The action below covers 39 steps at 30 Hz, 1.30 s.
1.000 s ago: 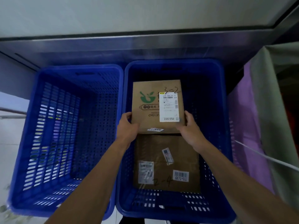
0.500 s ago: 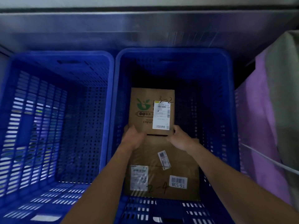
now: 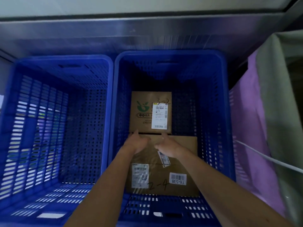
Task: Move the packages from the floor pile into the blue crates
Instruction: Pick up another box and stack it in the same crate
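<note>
While nothing is pinched by either, the left grip [image 3: 136,144] and right grip [image 3: 169,147] are held spread and loose, with fingertips at the near edge of the small box [image 3: 144,122]. Contact can't be confirmed.

Both grips are held over the far end of the large box [image 3: 183,154], marked 2-4, which is laid flat at the near side of the crate floor. The small box, marked 3-2, is laid flat just beyond it, and a thin dark gap is seen between the two edges.

Both packages are contained in the right blue crate [image 3: 213,128]. The small box is set toward its left wall. Bare floor is left open between the box's right edge and the right wall, and past its far edge. Most of the width is spanned by the large box, with narrow margins at the walls.

The left blue crate [image 3: 65,58] is set just beside, rim to rim; slotted walls and floor are seen in it. A steel ledge [image 3: 147,30] is run behind both crates. A purple cloth [image 3: 254,128] is hung close along the right crate's outer wall.
</note>
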### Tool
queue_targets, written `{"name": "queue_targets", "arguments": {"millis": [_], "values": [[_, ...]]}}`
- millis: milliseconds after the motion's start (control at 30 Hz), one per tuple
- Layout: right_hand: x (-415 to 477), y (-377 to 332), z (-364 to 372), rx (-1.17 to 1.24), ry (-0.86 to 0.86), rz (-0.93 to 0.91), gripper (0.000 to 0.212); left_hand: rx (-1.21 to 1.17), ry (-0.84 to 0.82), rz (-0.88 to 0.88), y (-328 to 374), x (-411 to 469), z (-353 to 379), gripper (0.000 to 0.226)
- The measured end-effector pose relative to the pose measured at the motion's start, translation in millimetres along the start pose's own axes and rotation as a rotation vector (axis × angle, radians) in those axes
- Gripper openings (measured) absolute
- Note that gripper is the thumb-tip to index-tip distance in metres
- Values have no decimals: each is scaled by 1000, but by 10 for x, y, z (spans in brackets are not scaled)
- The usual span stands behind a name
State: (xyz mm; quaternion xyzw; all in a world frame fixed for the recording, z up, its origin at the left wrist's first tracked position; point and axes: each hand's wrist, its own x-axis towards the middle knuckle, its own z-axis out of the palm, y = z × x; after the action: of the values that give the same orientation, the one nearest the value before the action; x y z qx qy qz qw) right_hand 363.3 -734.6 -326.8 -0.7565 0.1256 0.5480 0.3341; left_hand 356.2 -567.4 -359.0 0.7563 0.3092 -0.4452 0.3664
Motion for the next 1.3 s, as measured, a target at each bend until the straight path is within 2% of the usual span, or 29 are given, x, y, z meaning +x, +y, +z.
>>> {"name": "queue_targets", "arguments": {"millis": [167, 333, 433, 633, 800, 933, 1100, 1300], "values": [[-644, -147, -66, -9, 22, -47, 50, -21, 0, 40, 174, -441, -27, 102], [-1347, -240, -97, -31, 52, -94, 37, -92, -15, 108, 271, -1041, -153, 104], [-1687, -244, -102, 24, 48, -98, 25, -110, 4, 153, 293, -1456, -263, 92], [-1902, -253, -78, 52, 60, -117, 26, -122, 110, 256, 417, -2252, -469, 73], [-2172, -491, -38, -134, 96, -174, 41, -85, 174, 293, 227, -2697, -612, 67], [-2350, -685, 110, -210, 117, -235, 25, -95, 207, 286, -5, -2924, -768, 67], [-2457, -933, 440, -290, 131, -308, 33, -117, 251, 285, -353, -3122, -1045, 70], [-2475, -1123, 1024, -288, 160, -368, 30, -166, 291, 280, -1011, -3222, -1360, 67]]}}
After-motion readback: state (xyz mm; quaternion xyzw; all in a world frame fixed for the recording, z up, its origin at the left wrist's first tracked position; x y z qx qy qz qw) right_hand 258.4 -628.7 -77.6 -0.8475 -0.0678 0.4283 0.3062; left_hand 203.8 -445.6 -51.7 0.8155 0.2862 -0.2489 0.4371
